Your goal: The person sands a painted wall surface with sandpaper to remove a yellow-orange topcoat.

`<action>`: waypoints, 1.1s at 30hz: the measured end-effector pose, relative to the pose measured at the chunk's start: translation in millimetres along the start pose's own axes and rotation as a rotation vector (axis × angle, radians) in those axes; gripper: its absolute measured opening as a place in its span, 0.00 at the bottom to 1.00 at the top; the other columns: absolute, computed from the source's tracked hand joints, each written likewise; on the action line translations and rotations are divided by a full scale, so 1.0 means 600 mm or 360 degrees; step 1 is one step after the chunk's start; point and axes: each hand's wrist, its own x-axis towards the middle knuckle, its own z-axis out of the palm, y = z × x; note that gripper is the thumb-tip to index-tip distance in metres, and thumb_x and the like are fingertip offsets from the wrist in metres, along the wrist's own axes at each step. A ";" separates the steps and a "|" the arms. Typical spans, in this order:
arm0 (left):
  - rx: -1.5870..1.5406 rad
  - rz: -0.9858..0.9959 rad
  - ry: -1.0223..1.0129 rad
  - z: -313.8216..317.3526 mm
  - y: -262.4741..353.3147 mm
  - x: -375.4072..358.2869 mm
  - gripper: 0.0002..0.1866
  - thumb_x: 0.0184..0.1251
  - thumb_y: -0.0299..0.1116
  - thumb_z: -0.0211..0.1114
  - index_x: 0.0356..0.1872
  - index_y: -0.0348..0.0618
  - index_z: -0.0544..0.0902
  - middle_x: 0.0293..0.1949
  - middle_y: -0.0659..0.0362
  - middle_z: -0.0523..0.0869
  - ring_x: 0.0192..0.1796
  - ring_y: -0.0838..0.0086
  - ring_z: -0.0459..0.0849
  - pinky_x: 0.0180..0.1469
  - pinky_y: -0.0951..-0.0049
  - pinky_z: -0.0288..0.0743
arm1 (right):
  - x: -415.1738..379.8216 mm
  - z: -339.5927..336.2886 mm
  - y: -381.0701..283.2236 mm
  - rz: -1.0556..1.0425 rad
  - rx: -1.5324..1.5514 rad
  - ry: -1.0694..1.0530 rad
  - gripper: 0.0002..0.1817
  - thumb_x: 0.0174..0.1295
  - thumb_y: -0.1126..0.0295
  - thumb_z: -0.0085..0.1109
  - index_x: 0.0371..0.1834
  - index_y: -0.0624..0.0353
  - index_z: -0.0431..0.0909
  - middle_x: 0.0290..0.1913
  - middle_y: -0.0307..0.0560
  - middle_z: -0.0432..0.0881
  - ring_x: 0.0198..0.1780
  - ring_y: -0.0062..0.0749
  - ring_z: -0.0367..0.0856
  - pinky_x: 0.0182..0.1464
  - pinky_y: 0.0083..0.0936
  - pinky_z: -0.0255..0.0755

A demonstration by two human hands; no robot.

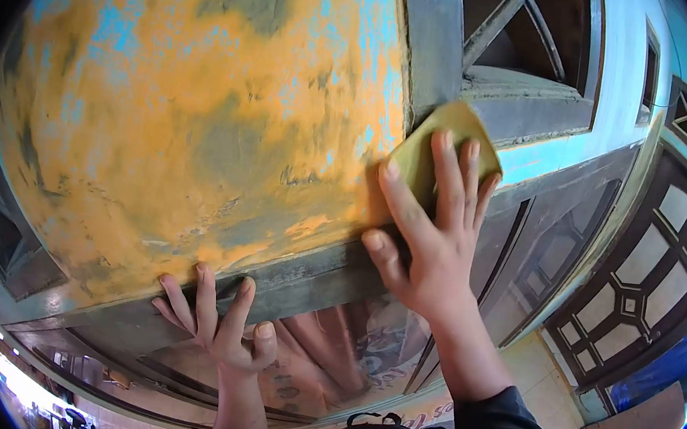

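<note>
A yellowish sheet [415, 157], like sandpaper, lies under the spread fingers of my right hand [440, 240]. My right hand presses it flat where the wall panel meets the grey wooden frame [432, 49]. The panel [160, 139] shows worn orange paint with blue and grey patches. Lower and to the left, my left hand [226, 319] rests with fingers apart on the dark wooden rail [312, 282] along the panel's bottom edge, holding nothing.
Glass panes with a pinkish curtain [330, 350] behind them are below the rail. An opening with crossed bars [526, 34] is at the upper right. A dark door with white panels [640, 268] and a blue sheet [668, 362] stand at the right, above a tiled floor [531, 373].
</note>
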 end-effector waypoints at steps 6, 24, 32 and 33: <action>0.0008 -0.0031 0.0005 -0.006 -0.006 -0.003 0.26 0.76 0.53 0.48 0.55 0.45 0.84 0.70 0.46 0.76 0.80 0.39 0.56 0.80 0.37 0.28 | -0.039 0.017 0.014 -0.0009 -0.0035 0.0060 0.29 0.63 0.47 0.65 0.70 0.28 0.77 0.79 0.56 0.61 0.81 0.63 0.51 0.78 0.68 0.31; 0.0610 0.0475 -0.0288 -0.116 -0.093 0.288 0.32 0.69 0.45 0.55 0.73 0.41 0.72 0.79 0.50 0.64 0.82 0.49 0.55 0.79 0.41 0.44 | 0.095 -0.030 0.035 -0.0438 -0.0169 0.0055 0.29 0.68 0.39 0.55 0.68 0.38 0.80 0.79 0.59 0.61 0.80 0.66 0.54 0.77 0.67 0.36; 0.0682 0.0435 -0.0300 -0.109 -0.094 0.277 0.35 0.70 0.51 0.54 0.74 0.44 0.71 0.79 0.49 0.63 0.82 0.48 0.54 0.79 0.40 0.42 | 0.110 -0.039 0.045 -0.0682 -0.0273 -0.0045 0.32 0.68 0.31 0.45 0.70 0.27 0.77 0.79 0.48 0.64 0.81 0.55 0.55 0.77 0.68 0.38; 0.0684 0.0444 -0.0300 -0.110 -0.094 0.278 0.35 0.70 0.51 0.54 0.74 0.44 0.71 0.79 0.49 0.63 0.82 0.48 0.54 0.79 0.40 0.42 | 0.127 -0.041 0.048 -0.0656 -0.0306 0.0022 0.32 0.68 0.31 0.45 0.70 0.28 0.77 0.78 0.49 0.65 0.80 0.57 0.57 0.77 0.68 0.39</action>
